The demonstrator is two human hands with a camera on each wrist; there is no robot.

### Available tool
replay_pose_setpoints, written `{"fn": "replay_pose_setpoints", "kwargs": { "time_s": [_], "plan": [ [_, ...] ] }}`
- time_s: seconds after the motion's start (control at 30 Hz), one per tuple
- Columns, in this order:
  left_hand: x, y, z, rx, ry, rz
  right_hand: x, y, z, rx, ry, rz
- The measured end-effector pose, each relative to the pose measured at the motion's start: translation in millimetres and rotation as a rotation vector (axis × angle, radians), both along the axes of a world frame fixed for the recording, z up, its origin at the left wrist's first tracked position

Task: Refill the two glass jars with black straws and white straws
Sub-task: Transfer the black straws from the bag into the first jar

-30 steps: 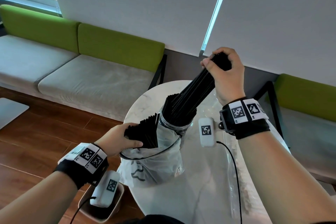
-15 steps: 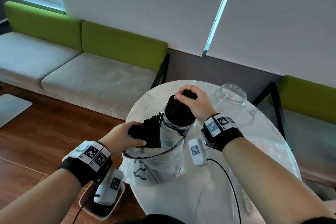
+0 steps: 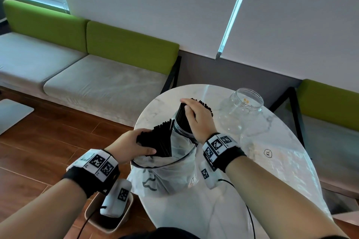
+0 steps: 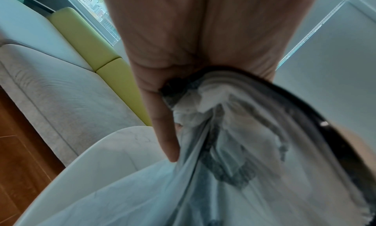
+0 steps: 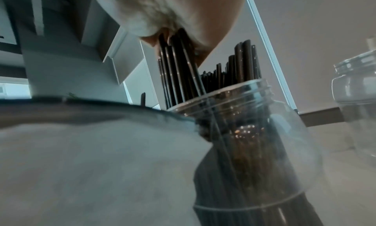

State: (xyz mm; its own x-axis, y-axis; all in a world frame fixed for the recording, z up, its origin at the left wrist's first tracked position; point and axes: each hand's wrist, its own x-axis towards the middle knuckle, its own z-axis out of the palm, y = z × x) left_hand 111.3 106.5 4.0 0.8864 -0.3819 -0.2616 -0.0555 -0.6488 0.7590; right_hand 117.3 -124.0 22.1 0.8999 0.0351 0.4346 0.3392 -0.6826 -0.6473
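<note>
A glass jar (image 3: 181,130) packed with black straws (image 5: 242,65) stands mid-table. My right hand (image 3: 191,111) lies over the straw tops, thumb and fingers curled round a bunch (image 5: 177,60) that stands higher than the others. A second bundle of black straws (image 3: 161,137) pokes out of a clear plastic bag (image 3: 167,176) beside the jar, and my left hand (image 3: 139,144) grips that bundle at the bag's mouth. An empty glass jar (image 3: 245,110) stands open at the back right. No white straws show.
Everything stands on a round marble table (image 3: 262,190), with the bag near its left edge. On the wooden floor below my left wrist is a small beige bin (image 3: 93,217). A green and grey bench (image 3: 101,81) runs along the wall behind.
My right hand has come down from high above the jar, lowering its bunch of black straws into it. The left hand has stayed on the bundle in the bag.
</note>
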Motion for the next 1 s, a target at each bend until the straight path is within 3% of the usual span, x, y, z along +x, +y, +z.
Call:
{"fn": "replay_pose_setpoints", "kwargs": {
  "time_s": [0.2,0.47,0.6,0.7,0.9,1.0],
  "plan": [
    [-0.2,-1.9,1.5,-0.026,0.008,-0.005,14.7,2.2,-11.1,-0.177,-0.042,0.014],
    [0.3,-1.7,1.3,-0.035,-0.007,-0.019,9.2,-6.9,-22.1,-0.611,0.046,0.104],
    [0.8,0.5,0.2,-0.028,-0.004,-0.02,-2.7,-27.5,-13.4,-0.815,-0.016,0.01],
    [1.5,1.1,-2.1,-0.024,-0.001,-0.011,-8.8,-46.7,-17.9,-0.762,0.073,-0.086],
    [3.3,-2.0,-6.7,-0.03,0.017,-0.013,2.8,-45.7,-12.9,-0.472,0.289,-0.045],
    [3.4,-2.7,-5.6,-0.027,0.015,-0.01,17.3,-33.4,-5.5,-0.475,0.367,-0.077]
  ]
}}
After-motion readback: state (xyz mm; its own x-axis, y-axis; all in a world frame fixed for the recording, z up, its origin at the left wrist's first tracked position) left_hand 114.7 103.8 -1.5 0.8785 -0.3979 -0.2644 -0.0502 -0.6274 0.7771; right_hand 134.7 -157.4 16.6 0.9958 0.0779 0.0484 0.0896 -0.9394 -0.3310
